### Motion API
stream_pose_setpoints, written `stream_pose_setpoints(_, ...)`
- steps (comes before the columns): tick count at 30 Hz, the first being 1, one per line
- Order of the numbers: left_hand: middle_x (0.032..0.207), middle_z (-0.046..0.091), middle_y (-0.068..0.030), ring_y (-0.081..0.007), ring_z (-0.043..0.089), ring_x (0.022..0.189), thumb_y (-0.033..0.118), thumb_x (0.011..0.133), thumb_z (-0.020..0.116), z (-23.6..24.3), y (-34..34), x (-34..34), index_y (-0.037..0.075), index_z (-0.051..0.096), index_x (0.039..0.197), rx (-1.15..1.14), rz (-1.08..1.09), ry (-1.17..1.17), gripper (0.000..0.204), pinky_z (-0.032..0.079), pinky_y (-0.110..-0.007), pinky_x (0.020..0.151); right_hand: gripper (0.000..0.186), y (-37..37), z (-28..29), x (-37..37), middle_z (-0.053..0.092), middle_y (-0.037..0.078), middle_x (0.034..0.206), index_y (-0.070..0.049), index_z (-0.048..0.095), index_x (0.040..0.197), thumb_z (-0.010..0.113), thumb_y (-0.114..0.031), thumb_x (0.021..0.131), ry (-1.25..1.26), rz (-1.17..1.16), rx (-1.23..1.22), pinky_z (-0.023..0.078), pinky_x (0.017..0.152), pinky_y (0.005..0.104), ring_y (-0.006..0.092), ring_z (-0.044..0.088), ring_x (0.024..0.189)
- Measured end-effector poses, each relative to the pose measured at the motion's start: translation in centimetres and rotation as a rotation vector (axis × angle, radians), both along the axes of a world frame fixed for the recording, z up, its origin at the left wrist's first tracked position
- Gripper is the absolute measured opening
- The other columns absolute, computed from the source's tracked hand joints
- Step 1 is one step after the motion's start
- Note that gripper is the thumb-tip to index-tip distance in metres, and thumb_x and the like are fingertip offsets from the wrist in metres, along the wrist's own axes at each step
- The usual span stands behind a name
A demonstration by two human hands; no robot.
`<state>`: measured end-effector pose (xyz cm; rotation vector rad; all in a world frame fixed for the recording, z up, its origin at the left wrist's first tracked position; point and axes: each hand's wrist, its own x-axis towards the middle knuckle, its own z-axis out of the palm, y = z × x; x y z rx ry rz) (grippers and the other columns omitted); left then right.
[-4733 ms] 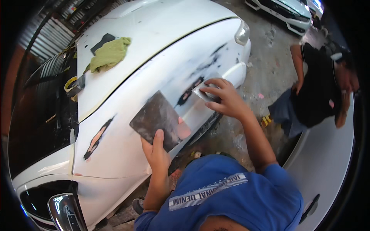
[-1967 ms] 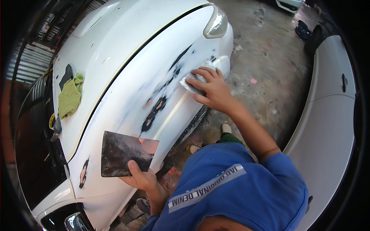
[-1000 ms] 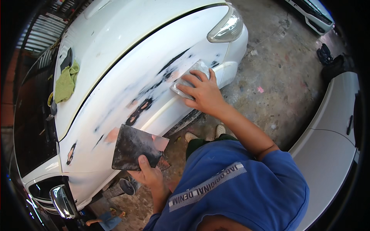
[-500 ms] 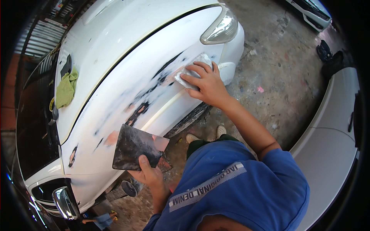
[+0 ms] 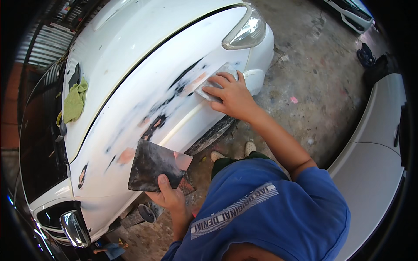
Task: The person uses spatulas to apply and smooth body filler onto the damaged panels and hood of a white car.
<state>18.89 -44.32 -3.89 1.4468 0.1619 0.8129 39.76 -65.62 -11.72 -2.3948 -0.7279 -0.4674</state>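
Observation:
My right hand (image 5: 231,96) presses a pale grey sheet (image 5: 208,93) against the white fender (image 5: 130,102), just behind the headlight (image 5: 246,31). Its fingers are bent and spread over the sheet, hiding part of it. Black streaks and pinkish bare patches mark the fender along its length. Lower down, my left hand (image 5: 170,198) grips a dark, flat, square board (image 5: 152,167) by its lower edge, thumb on top. Whitish smears cover the board, and a pink patch shows at its right corner. The board is in front of the fender's lower part.
A green cloth (image 5: 75,102) lies near the windshield. The side mirror (image 5: 74,228) juts out at lower left. Behind me on the right stands a silver-grey car (image 5: 370,165); a dark shoe (image 5: 365,55) is beyond it. Part of another person (image 5: 114,251) shows at the bottom left.
My right hand and the sheet have shifted slightly left along the fender. The view has moved a little. My left hand still holds the board in nearly the same place.

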Motion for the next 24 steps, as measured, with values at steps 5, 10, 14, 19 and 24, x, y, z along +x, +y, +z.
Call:
stream_pose_setpoints(5,0.135,0.055,-0.024,-0.0316,0.061,0.118,0.004,0.098,0.055,-0.5,0.4,-0.1,-0.007,0.035,0.145,0.034,0.026,-0.008,0.052,0.053,-0.047,0.1,0.047,0.3,1.8,0.5,0.056,0.006,0.14,-0.022,0.07,0.125,0.075,-0.031,0.08,-0.125,-0.052,0.114,0.028,0.109,0.0706,0.0324,0.047,0.135)
stream_pose_setpoints(10,0.14,0.053,-0.0217,-0.03,0.058,0.123,0.004,0.1,0.056,-0.3,0.5,-0.2,-0.005,0.039,0.145,0.04,-0.066,-0.031,0.049,0.049,-0.044,0.106,0.049,1.1,1.6,1.8,0.056,0.006,0.14,-0.023,0.07,0.126,0.076,-0.031,0.078,-0.198,-0.071,0.124,0.028,0.109,0.0704,0.0322,0.047,0.135)
stream_pose_setpoints(14,0.141,0.052,-0.022,-0.03,0.057,0.124,0.004,0.1,0.055,-0.7,0.8,-0.7,-0.005,0.037,0.146,0.008,-0.038,0.007,0.05,0.049,-0.045,0.107,0.049,1.1,0.7,1.8,0.057,0.005,0.139,-0.023,0.071,0.125,0.077,-0.03,0.077,-0.181,-0.063,0.089,0.029,0.109,0.0698,0.0315,0.048,0.134)
stream_pose_setpoints(19,0.14,0.053,-0.0219,-0.03,0.057,0.124,0.003,0.1,0.056,-0.9,0.8,-0.7,-0.004,0.037,0.146,-0.006,-0.024,0.017,0.051,0.049,-0.045,0.106,0.048,1.2,1.7,2.1,0.059,0.004,0.137,-0.023,0.072,0.123,0.077,-0.03,0.076,-0.209,-0.06,0.134,0.029,0.109,0.0693,0.0304,0.049,0.134)
stream_pose_setpoints(24,0.139,0.053,-0.0211,-0.0296,0.059,0.122,0.004,0.1,0.057,0.2,0.1,-0.4,-0.004,0.038,0.146,-0.048,-0.067,0.033,0.05,0.05,-0.045,0.105,0.047,0.7,1.8,1.4,0.058,0.005,0.137,-0.023,0.072,0.123,0.076,-0.029,0.077,-0.129,-0.045,0.036,0.03,0.108,0.0694,0.0299,0.049,0.134)
